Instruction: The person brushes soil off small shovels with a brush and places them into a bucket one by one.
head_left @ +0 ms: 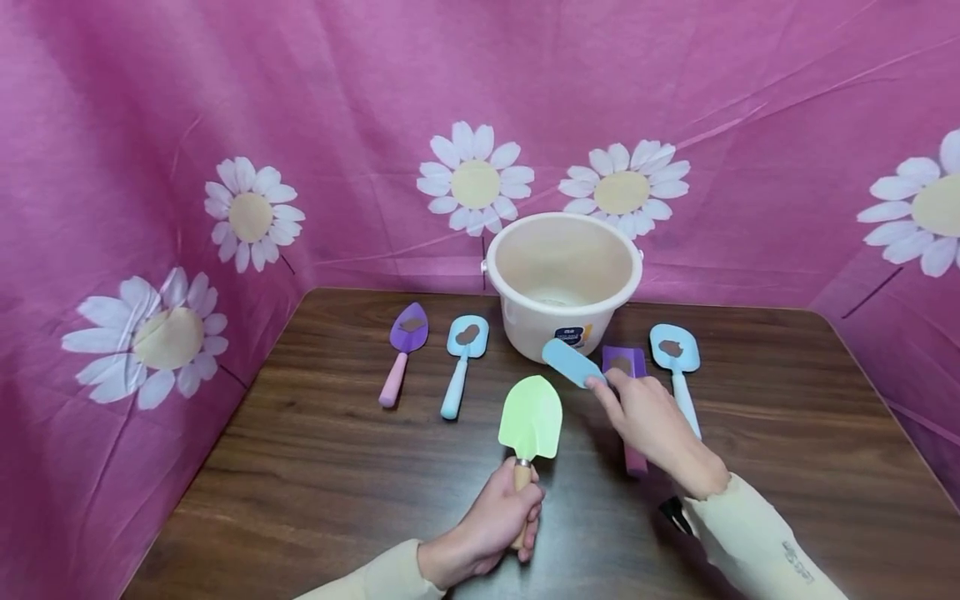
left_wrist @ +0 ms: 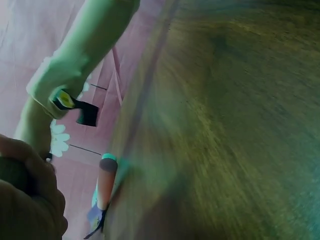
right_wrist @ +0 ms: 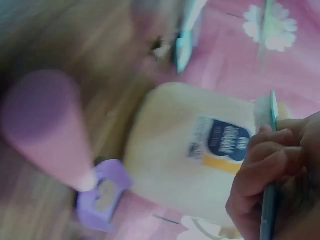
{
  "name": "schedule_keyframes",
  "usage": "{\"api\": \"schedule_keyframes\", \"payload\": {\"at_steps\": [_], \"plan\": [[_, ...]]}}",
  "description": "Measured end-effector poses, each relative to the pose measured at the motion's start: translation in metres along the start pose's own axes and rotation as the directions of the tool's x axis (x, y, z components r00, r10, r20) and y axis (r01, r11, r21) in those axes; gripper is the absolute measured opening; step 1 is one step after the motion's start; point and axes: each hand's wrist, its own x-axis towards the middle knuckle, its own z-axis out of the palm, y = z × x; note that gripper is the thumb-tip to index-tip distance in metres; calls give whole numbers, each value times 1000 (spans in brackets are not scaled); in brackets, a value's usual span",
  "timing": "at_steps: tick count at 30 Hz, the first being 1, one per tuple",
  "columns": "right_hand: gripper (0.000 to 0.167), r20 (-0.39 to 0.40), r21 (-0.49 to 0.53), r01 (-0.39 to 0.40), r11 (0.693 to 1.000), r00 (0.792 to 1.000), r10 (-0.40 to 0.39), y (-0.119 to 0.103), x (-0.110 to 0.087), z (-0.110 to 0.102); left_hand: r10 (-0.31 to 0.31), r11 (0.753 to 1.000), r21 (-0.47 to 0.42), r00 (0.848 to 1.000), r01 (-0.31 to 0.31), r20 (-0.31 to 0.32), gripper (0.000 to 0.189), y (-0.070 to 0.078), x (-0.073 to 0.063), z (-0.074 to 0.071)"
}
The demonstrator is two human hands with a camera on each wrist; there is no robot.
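My left hand [head_left: 498,517] grips the wooden handle of a light green garden trowel [head_left: 531,414], its blade pointing toward the bucket. With curled fingers my right hand [head_left: 660,417] holds a light blue tool with a flat rounded blade [head_left: 572,362], in front of the white bucket [head_left: 562,304]. In the right wrist view this tool shows edge-on between the fingers, so its exact kind is unclear. Below my right hand, partly covered, lies a purple square-ended trowel [head_left: 624,358] with a pink handle. A light blue trowel [head_left: 675,346] lies right of it, marked with a brown patch.
Left of the bucket, a purple pointed trowel [head_left: 409,329] with a pink handle and another light blue trowel [head_left: 467,336] lie on the brown wooden table [head_left: 315,467]. A pink cloth [head_left: 360,108] with white flowers hangs behind and around the table.
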Motion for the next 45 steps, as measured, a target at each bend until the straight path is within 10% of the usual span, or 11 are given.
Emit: {"api": "schedule_keyframes", "payload": {"at_steps": [11, 35, 45], "plan": [[32, 214, -51, 230, 972, 953, -215, -40, -22, 4, -17, 1000, -16, 1000, 17, -9, 19, -1, 5, -2], [38, 110, -52, -32, 998, 993, 38, -4, -2, 14, -46, 998, 32, 999, 46, -12, 21, -10, 5, -1], [30, 201, -44, 259, 965, 948, -246, -25, -23, 12, -39, 998, 43, 998, 41, -44, 21, -5, 10, -2]]}}
